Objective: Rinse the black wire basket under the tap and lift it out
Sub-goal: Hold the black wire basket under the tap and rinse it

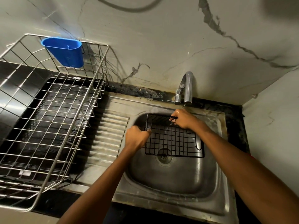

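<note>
Both hands' fingers grasp the black wire basket (174,139) rim — left hand (136,139), right hand (182,118) — over the sink (178,180).

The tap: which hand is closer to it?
Right. The right hand grips the black basket just below the tap; the left hand holds its left edge, farther away.

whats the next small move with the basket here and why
Probably slide the basket back so the tap stream hits more of the mesh. Both hands, left and right, grip its rim, and the thin stream lands by the right hand.
</note>
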